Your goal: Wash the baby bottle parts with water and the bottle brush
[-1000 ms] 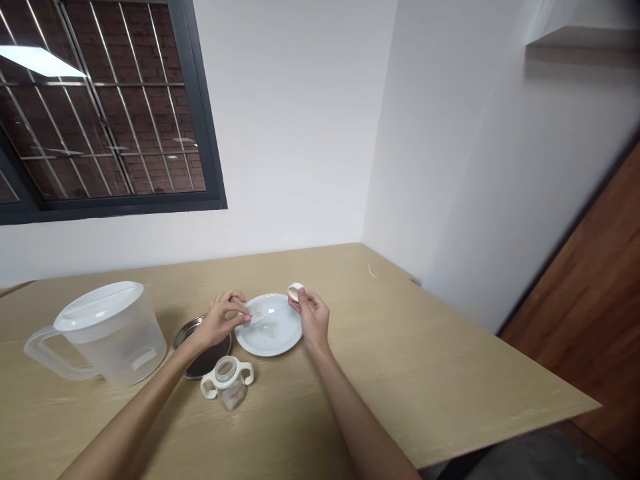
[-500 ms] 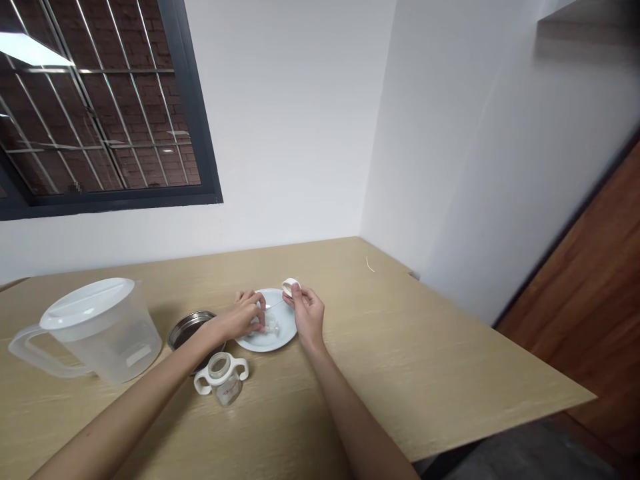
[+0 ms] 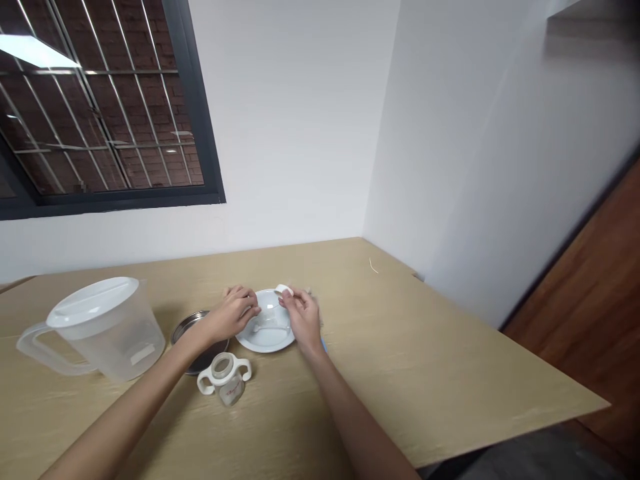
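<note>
My right hand (image 3: 305, 319) is closed on a white bottle ring (image 3: 284, 290), held above the right side of a white plate (image 3: 265, 348). Over the plate's left rim is my left hand (image 3: 236, 312), its fingers curled together; what they hold, if anything, cannot be made out. Clear, colourless parts lie in the plate, too faint to name. A small clear baby bottle (image 3: 231, 390) with a white two-handled collar (image 3: 205, 383) stands open-topped in front of the plate. Behind my left forearm sits a round metal dish (image 3: 187, 325), partly covered by that arm.
A translucent pitcher (image 3: 120, 340) with a white lid stands at the left. A sliver of something blue (image 3: 324, 345) shows beside my right wrist. A thin pale strand (image 3: 373, 266) lies toward the back right. Walls border the table's back, below a barred window (image 3: 115, 100).
My left hand has drawn back to the left, away from the clear parts in the plate. The white ring in my right hand has tilted and shifted slightly left. The view has shifted slightly.
</note>
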A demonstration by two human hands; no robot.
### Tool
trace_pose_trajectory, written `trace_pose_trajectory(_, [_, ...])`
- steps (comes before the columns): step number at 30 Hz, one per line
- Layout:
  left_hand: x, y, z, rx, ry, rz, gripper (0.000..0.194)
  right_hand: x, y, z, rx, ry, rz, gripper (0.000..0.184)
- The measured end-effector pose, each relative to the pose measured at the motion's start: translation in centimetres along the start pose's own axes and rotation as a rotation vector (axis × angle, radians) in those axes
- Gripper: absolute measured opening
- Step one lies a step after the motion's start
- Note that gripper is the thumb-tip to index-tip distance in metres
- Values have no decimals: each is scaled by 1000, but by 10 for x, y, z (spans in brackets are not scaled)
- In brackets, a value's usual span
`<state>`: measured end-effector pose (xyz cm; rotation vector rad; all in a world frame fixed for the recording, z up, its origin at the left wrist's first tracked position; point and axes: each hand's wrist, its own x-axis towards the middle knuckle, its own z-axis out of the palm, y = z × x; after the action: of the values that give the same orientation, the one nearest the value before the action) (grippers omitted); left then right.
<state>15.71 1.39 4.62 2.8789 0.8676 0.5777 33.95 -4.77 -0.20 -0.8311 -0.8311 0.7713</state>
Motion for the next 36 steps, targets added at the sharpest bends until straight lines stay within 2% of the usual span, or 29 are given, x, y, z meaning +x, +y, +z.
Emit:
trace_pose_trajectory(3, [-20, 0, -9, -57, 76, -92, 42, -8, 4, 6, -27, -92, -14, 41])
trace_pose_trajectory(5, [-31, -1, -14, -108, 104, -133, 45, -13, 7, 8, -121, -124, -53, 45])
trace_pose_trajectory(9, [-44, -3, -24, -282, 102, -152, 24, -22, 11, 9, -359, -180, -181, 55])
trace_pose_trajectory(12, [-47, -3, -25, -369, 115, -206, 49, -28, 10, 12, -400, -269, -221, 54])
trace_pose_trajectory(16, [-43, -2, -15, -399, 107, -224, 62, -34, 8, 16, -390, -324, -232, 51])
trace_pose_trajectory(22, [-27, -6, -1, -344, 103, -174, 52, -31, 6, 15, -342, -322, -251, 43])
trace_pose_trajectory(29, [-12, -9, 6, -336, 166, -117, 45, -26, 3, 11, -346, -328, -234, 43])
trace_pose_trajectory(36, [-10, -12, 4, -292, 76, -178, 42, -29, 8, 12, -256, -375, -170, 47])
